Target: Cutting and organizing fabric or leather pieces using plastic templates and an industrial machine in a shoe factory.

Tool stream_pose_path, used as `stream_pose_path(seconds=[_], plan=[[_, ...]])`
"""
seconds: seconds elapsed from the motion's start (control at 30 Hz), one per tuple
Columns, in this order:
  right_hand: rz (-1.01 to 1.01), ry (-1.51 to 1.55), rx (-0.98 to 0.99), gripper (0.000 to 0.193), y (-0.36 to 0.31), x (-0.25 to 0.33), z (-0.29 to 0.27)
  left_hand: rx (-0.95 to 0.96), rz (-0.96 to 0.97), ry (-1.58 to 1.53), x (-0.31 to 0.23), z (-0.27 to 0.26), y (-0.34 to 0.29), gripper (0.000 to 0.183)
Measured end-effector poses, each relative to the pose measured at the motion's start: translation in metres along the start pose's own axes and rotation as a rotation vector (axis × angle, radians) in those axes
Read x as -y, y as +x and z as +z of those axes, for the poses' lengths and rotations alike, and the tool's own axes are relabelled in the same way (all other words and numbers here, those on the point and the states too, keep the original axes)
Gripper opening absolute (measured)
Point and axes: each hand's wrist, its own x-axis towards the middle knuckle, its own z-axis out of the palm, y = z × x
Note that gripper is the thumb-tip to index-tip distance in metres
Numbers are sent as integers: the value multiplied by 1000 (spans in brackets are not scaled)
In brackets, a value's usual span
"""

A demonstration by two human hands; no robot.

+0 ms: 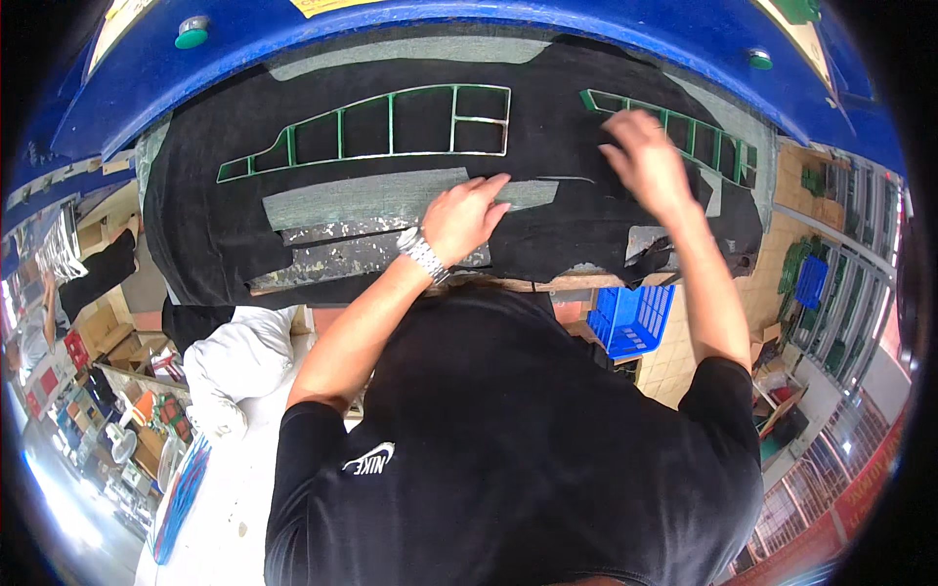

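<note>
A sheet of black leather-like material (547,137) lies over the work bed, with cut-out gaps that show the worn grey-green board (362,200) beneath. My left hand (463,217) rests on the sheet's edge by one such gap, fingers stretched out and holding nothing; a metal-band watch (422,256) is on that wrist. Farther left sits a long green-edged cutting die (340,137), divided by crossbars. At the right, a second similar die (705,140) lies slanted. My right hand (645,161), slightly blurred, hovers at its near left side, thumb and fingers apart; contact with the die is unclear.
A blue machine beam (469,21) with green buttons spans the far side. Below the bed's front edge, right of my body, is a blue plastic crate (630,320). White cloth (239,366) lies at the left, and another person (37,317) is at the far left.
</note>
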Motion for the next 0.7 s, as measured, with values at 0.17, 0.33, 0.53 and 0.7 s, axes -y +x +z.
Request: stream_pose_path(seconds=[0.17,0.33,0.53,0.7], plan=[[-161,64,-166,26,38,52,72,102,-76,191,-5,-7,52,50],[22,179,-32,15,59,41,69,81,62,286,2,-2,91,70],[17,377,146,10,61,-1,10,115,24,264,4,13,127,77],[288,500,335,11,25,-25,-139,145,-18,171,-6,9,126,92]])
